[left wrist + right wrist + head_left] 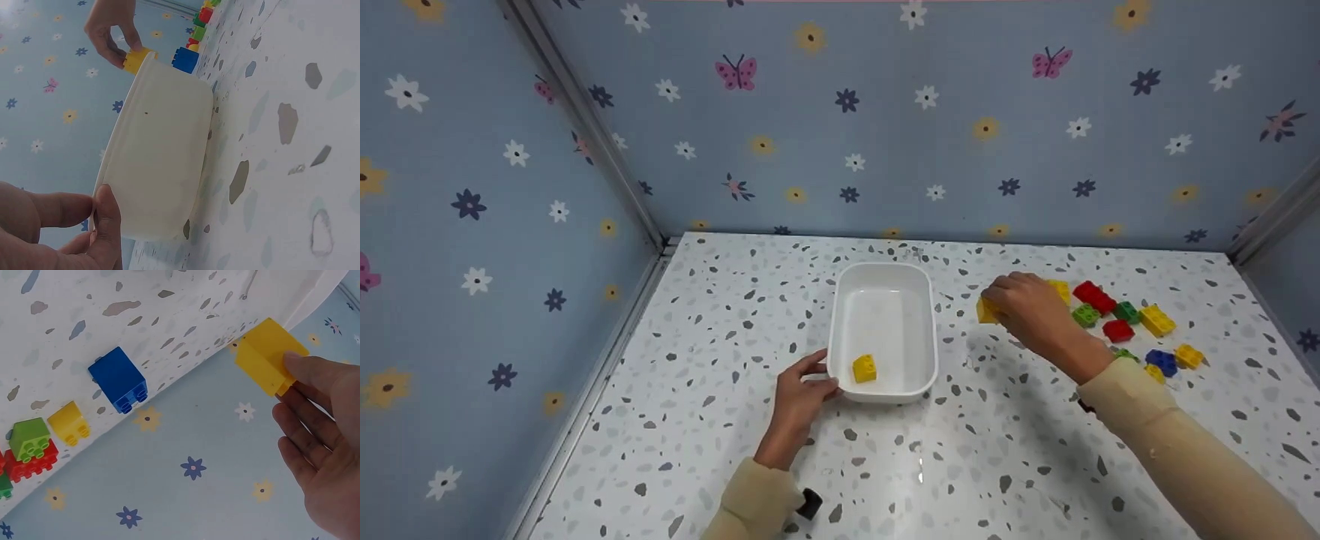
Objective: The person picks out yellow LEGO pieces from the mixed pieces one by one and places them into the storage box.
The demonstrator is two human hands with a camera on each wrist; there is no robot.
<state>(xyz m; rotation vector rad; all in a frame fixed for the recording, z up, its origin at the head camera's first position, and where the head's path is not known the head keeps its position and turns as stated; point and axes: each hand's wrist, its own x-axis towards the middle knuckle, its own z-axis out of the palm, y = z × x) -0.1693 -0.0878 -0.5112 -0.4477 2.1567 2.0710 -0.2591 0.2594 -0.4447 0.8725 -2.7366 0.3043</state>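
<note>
A white plastic tub [934, 337] stands on the speckled table with one yellow toy block [864, 368] inside, near its front left corner. My left hand [801, 397] pinches the tub's rim at that corner between thumb and fingers, as the left wrist view also shows. Up in the air, right of the tub, my right hand [1031, 311] holds another yellow toy block [269, 354] between thumb and fingertips. In the right wrist view a blue block [119, 377] lies on the table below and away from this hand.
Several loose blocks lie at the right of the table, among them a red block [1094, 297], a yellow block [1157, 320] and a blue block [1162, 363]. A flowered panel [885, 150] stands along the back edge, another panel [510, 247] at the left.
</note>
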